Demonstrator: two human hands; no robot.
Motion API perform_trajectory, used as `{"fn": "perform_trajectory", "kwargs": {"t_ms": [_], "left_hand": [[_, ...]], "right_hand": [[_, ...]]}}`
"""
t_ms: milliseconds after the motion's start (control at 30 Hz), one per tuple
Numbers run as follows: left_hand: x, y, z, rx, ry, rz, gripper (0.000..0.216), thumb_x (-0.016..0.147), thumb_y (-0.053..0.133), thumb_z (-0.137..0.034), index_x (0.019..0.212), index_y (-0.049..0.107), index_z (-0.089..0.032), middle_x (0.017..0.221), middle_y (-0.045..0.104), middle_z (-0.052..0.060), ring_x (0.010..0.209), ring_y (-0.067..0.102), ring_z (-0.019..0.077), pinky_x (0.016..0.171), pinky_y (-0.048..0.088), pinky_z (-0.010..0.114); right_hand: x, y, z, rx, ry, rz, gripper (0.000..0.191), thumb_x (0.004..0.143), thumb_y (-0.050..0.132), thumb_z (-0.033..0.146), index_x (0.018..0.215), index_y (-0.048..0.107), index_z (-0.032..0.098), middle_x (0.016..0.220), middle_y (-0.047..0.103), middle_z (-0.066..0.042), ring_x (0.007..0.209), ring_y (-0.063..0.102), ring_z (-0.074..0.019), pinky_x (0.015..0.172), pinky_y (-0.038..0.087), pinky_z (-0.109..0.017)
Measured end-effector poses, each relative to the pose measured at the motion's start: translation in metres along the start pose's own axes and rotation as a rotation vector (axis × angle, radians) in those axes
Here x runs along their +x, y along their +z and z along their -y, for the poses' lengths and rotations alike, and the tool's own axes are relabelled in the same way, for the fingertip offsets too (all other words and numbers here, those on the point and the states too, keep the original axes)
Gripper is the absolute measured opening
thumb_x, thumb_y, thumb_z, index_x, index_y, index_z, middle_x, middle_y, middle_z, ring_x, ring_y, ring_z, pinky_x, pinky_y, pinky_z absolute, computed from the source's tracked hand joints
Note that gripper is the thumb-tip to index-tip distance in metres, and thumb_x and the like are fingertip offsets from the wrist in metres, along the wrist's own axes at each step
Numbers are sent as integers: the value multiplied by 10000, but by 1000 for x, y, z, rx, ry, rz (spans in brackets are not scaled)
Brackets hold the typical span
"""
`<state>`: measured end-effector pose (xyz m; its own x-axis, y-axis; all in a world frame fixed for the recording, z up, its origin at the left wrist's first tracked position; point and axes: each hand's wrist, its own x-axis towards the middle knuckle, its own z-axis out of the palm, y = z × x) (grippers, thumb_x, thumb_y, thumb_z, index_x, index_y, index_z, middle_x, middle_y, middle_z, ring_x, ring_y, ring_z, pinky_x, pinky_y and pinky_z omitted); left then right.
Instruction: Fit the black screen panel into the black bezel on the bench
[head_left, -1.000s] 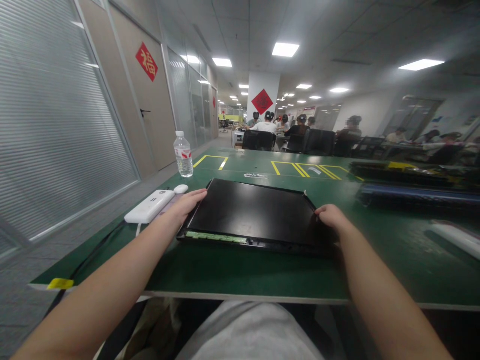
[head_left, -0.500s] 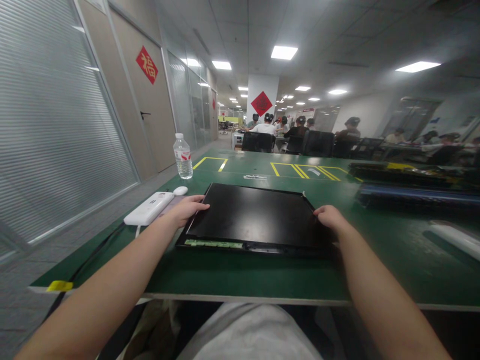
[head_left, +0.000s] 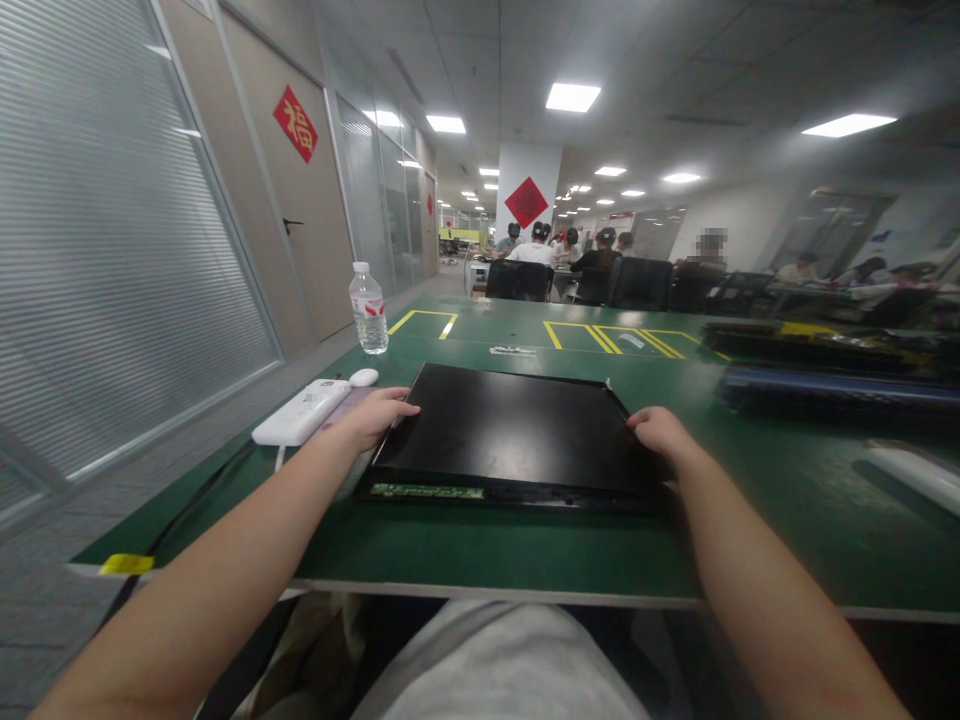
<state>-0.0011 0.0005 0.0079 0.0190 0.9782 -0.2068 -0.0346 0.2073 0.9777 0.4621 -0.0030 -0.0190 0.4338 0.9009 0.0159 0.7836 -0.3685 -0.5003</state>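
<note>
The room is a long office hall with ceiling lights, a glass wall to the left of the black panel [head_left: 517,430] and seated people far beyond it, too small and blurred to make out. The green surface [head_left: 480,545] is cut off by the frame on the right and carries yellow tape outlines [head_left: 600,338] beyond the panel. The panel lies flat near the surface's front edge. Dark stacks [head_left: 825,390] to its right are smeared. The left hand [head_left: 371,415] rests on the panel's left edge, fingers stretched flat. The right hand [head_left: 660,432] sits at its right edge with fingers curled and tips hidden, so I cannot tell whether they grip. A white box [head_left: 300,412] lies just left of the panel, and a water bottle [head_left: 368,310] stands beyond that.
</note>
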Motion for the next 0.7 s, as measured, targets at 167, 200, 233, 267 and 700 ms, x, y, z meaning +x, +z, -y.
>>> {"fn": "perform_trajectory", "kwargs": {"t_ms": [167,200,233,267,700], "left_hand": [[-2,1,-1,25,23,-18,360,485,813,-134,828,719,-190,767,770,73,694,733,295,574,600,372],[-2,1,-1,36,28,-29,361,479,823,-135,820,719,-193,757,768,67,684,731,289,563,593,359],[-2,1,-2,47,28,-41,366,475,832,-135,818,720,-195,749,767,61,669,728,283,552,587,347],[-2,2,-2,58,24,-52,375,473,841,-135,823,722,-197,743,767,56,653,726,278,542,582,339],[-6,4,-4,79,51,-40,537,537,946,-213,1011,696,-180,907,779,86,762,753,286,594,603,332]], "right_hand": [[-3,-2,3,-10,4,20,366,717,605,9,971,823,157,1013,786,-133,980,740,-265,859,545,-300],[-3,-2,4,-15,-2,22,368,716,604,4,967,823,157,1019,787,-131,994,739,-266,866,544,-299],[-3,-2,5,-22,-12,21,369,712,603,-3,960,824,159,1028,788,-128,1010,736,-267,876,542,-298],[-4,-2,5,-31,-22,16,370,709,602,-8,951,825,160,1040,788,-127,1027,733,-268,886,539,-298],[-5,-1,6,-42,-24,16,326,748,609,35,965,822,154,1073,781,-134,1039,724,-271,849,531,-282]]}}
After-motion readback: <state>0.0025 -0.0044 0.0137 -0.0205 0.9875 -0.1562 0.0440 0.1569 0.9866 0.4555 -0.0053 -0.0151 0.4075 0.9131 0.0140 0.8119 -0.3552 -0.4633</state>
